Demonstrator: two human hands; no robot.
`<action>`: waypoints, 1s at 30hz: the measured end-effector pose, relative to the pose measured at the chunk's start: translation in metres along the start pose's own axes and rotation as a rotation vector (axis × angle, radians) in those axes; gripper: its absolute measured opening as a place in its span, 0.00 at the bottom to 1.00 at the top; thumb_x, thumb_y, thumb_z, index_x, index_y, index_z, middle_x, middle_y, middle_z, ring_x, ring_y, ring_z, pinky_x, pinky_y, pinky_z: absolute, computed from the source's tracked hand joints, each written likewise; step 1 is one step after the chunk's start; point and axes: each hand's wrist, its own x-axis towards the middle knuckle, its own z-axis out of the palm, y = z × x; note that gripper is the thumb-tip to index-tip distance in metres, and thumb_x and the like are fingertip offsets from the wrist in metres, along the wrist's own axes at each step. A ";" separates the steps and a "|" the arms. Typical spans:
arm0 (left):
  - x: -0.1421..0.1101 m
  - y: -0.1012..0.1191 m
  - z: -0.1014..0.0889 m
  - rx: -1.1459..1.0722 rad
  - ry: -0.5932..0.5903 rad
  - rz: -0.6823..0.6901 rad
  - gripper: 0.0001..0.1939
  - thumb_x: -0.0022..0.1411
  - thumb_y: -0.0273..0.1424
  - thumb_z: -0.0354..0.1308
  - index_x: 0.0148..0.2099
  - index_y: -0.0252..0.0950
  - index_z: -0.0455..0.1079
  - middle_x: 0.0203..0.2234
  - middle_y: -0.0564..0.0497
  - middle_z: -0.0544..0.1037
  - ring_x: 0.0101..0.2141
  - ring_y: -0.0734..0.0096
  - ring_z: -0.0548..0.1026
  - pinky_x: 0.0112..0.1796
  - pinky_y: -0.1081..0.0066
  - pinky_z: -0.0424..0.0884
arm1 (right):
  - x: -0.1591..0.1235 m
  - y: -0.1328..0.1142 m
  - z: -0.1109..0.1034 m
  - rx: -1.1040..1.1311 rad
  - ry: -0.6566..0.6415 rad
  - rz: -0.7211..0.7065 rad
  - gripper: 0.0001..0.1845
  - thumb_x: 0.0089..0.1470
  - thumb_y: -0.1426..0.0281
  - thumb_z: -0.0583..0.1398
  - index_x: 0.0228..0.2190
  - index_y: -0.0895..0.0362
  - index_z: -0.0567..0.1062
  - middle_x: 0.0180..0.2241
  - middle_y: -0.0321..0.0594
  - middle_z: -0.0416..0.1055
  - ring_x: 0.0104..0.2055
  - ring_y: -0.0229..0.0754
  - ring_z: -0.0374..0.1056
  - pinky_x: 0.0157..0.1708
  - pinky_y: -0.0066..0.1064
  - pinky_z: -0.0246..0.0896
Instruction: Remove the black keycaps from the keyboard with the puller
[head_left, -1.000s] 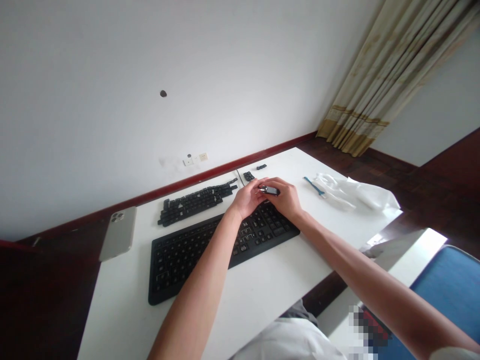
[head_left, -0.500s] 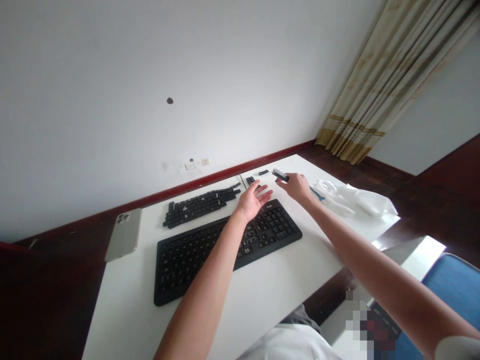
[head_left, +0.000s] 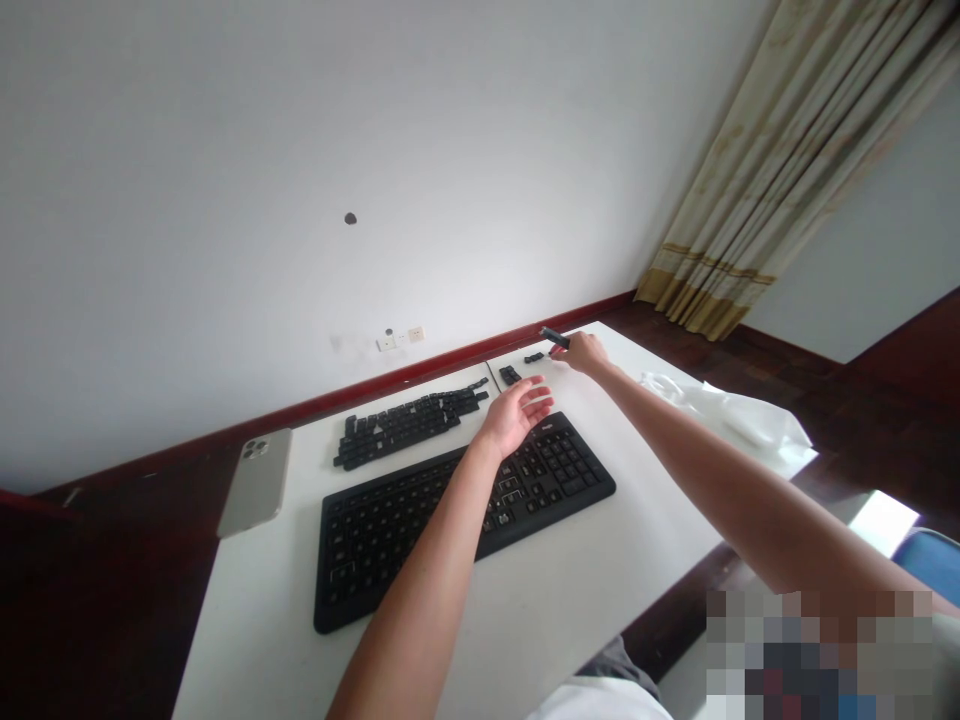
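Note:
A black keyboard (head_left: 480,520) lies at a slant across the table. Bare key sockets show over much of it, while keycaps sit at its right end. Over its back edge hovers my left hand (head_left: 517,415), palm turned up, fingers apart and slightly bent, holding nothing I can see. Farther right, above the table's back part, my right hand (head_left: 585,352) is closed around a small black tool with a metal end (head_left: 553,338). Just left of that hand lies a short row of loose keycaps (head_left: 533,357). A small cluster of keycaps (head_left: 509,375) rests behind my left hand.
Rows of loose black keycaps (head_left: 409,425) are laid out behind the keyboard. A phone (head_left: 259,480) lies at the table's left edge. White plastic bags (head_left: 742,420) lie at the right edge. The wall (head_left: 450,200) rises behind the white table (head_left: 570,580).
My right hand has shifted slightly left and back with the tool, now nearer the short keycap row. My left hand's fingers have curled a little. The whole view has tilted slightly.

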 end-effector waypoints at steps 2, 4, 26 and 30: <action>0.001 -0.001 -0.001 0.002 -0.002 0.001 0.10 0.73 0.30 0.59 0.49 0.32 0.79 0.39 0.44 0.83 0.37 0.68 0.82 0.46 0.66 0.76 | 0.005 0.000 0.001 0.024 -0.004 -0.034 0.13 0.55 0.63 0.70 0.42 0.53 0.89 0.35 0.47 0.84 0.42 0.51 0.79 0.43 0.35 0.70; 0.002 -0.001 -0.001 0.003 -0.003 0.000 0.10 0.73 0.30 0.59 0.49 0.32 0.79 0.38 0.44 0.83 0.36 0.68 0.82 0.45 0.67 0.76 | 0.007 0.000 0.002 0.028 -0.005 -0.060 0.12 0.54 0.65 0.70 0.42 0.52 0.89 0.37 0.45 0.85 0.42 0.51 0.79 0.45 0.35 0.70; -0.003 0.000 0.001 0.010 -0.023 0.003 0.10 0.72 0.30 0.61 0.50 0.32 0.80 0.41 0.43 0.83 0.39 0.66 0.82 0.47 0.66 0.76 | -0.078 -0.020 -0.036 1.084 0.111 -0.030 0.13 0.53 0.58 0.66 0.30 0.56 0.78 0.17 0.28 0.55 0.19 0.35 0.50 0.20 0.29 0.47; -0.003 -0.001 0.001 0.016 -0.029 0.018 0.09 0.71 0.30 0.62 0.49 0.32 0.80 0.39 0.44 0.83 0.39 0.66 0.82 0.48 0.66 0.75 | -0.128 -0.020 -0.039 1.484 -0.019 0.014 0.14 0.52 0.60 0.64 0.23 0.52 0.67 0.18 0.26 0.46 0.20 0.34 0.40 0.18 0.29 0.41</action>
